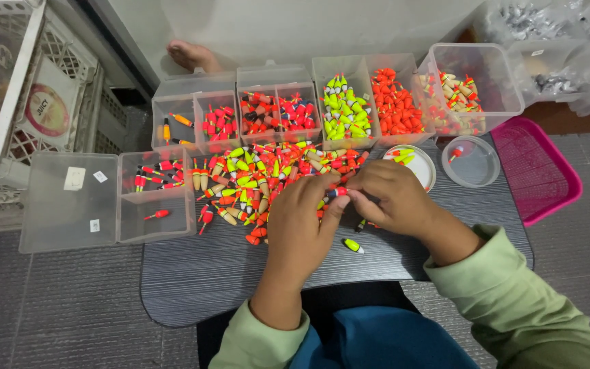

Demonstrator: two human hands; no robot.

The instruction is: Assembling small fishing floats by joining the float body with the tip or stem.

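My left hand and my right hand meet over a dark grey board, both pinching one small red fishing float between their fingertips. A loose pile of orange, yellow and red floats lies on the board just left of the hands. A single yellow-green float rests on the board below my right hand. Both sleeves are pale green.
Clear plastic boxes line the back: red floats, yellow-green floats, orange floats, mixed floats. An open clear box sits left, two round lids right, a pink tray far right, white crates far left.
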